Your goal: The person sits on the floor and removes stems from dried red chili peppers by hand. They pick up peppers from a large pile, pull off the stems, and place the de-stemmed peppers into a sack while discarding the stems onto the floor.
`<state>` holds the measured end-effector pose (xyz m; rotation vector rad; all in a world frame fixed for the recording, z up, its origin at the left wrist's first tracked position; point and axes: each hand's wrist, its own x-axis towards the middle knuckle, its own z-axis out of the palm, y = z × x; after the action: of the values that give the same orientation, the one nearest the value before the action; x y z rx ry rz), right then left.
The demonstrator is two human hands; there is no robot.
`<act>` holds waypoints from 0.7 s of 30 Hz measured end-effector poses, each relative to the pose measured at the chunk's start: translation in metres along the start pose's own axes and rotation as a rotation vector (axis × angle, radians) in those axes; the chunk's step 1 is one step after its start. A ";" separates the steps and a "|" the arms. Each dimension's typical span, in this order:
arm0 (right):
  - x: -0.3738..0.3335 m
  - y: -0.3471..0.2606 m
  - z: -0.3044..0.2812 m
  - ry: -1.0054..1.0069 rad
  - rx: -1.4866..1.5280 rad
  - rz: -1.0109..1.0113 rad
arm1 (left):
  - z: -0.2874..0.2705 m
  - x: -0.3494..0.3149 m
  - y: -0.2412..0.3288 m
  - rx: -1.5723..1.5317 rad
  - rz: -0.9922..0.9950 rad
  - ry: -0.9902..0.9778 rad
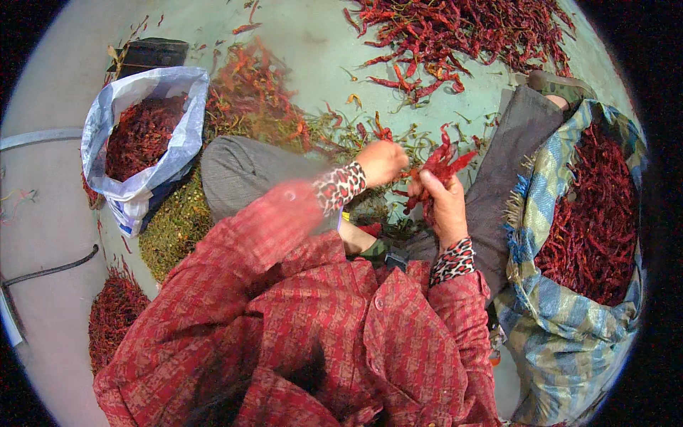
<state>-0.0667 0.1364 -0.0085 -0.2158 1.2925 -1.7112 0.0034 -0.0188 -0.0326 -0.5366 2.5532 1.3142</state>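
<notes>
The pale green floor (313,43) bears a broad heap of dried red chillies (469,32), a looser reddish pile (249,89) and scattered green stems (413,135). A white-and-blue woven sack (96,153) stands left; a blue-and-green striped sack (569,363) stands right, both filled with chillies.

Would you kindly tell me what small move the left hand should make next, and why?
I would probably bring the left hand slightly right and pinch one pod of the red chili peppers: the right hand grips that bunch close by, with several pods sticking out. Whether the left fingers already hold something is hard to tell.
</notes>
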 end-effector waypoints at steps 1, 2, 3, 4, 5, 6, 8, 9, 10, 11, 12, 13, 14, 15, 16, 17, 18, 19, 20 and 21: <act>-0.003 -0.007 0.002 -0.027 -0.039 0.000 | -0.003 0.006 -0.004 -0.040 -0.097 0.011; -0.004 -0.005 0.000 0.030 -0.001 0.003 | -0.002 0.008 -0.007 0.087 -0.014 -0.047; -0.003 -0.001 -0.001 0.096 0.046 0.004 | -0.005 0.007 -0.004 0.220 0.073 -0.117; 0.000 -0.004 -0.003 0.150 0.220 0.014 | -0.009 0.010 -0.001 0.302 0.083 -0.093; 0.004 -0.009 -0.006 0.133 0.336 0.016 | -0.026 0.031 0.000 0.417 0.044 -0.086; 0.007 -0.006 -0.008 0.156 0.327 0.039 | -0.039 0.053 -0.014 0.411 0.066 0.135; 0.009 0.000 -0.007 0.199 0.275 0.076 | -0.067 0.087 -0.026 0.674 -0.023 0.259; 0.010 0.001 -0.006 0.183 0.299 0.070 | -0.070 0.094 -0.036 0.679 -0.051 0.296; 0.009 0.000 -0.005 0.177 0.313 0.065 | -0.067 0.097 -0.047 0.684 -0.077 0.328; 0.009 -0.001 -0.004 0.168 0.327 0.061 | -0.064 0.099 -0.059 0.689 -0.105 0.362; 0.009 0.000 -0.007 0.163 0.261 0.066 | -0.063 0.095 -0.057 0.697 -0.145 0.268; 0.010 0.003 -0.009 0.151 0.199 0.072 | -0.063 0.082 -0.054 0.711 -0.189 0.177; 0.011 0.007 -0.012 0.137 0.137 0.078 | -0.063 0.069 -0.053 0.723 -0.236 0.086; 0.013 0.009 -0.010 0.135 0.130 0.089 | -0.065 0.051 -0.060 0.742 -0.253 0.095; 0.015 0.009 -0.011 0.144 0.116 0.093 | -0.070 0.044 -0.072 0.697 -0.275 0.059; 0.015 0.008 -0.010 0.153 0.102 0.098 | -0.076 0.038 -0.082 0.651 -0.298 0.023; 0.012 0.005 -0.007 0.176 0.138 0.093 | -0.081 0.028 -0.079 0.550 -0.231 0.045; 0.012 0.006 -0.008 0.188 0.186 0.065 | -0.082 0.020 -0.062 0.289 -0.239 0.040; 0.012 0.007 -0.011 0.205 0.236 0.034 | -0.082 0.010 -0.037 0.029 -0.241 0.030; 0.013 0.008 -0.010 0.206 0.288 0.007 | -0.079 -0.001 -0.020 -0.226 -0.249 0.032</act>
<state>-0.0756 0.1334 -0.0245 0.1361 1.1702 -1.9276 0.0109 -0.0935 -0.0015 -0.8926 2.2818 1.5175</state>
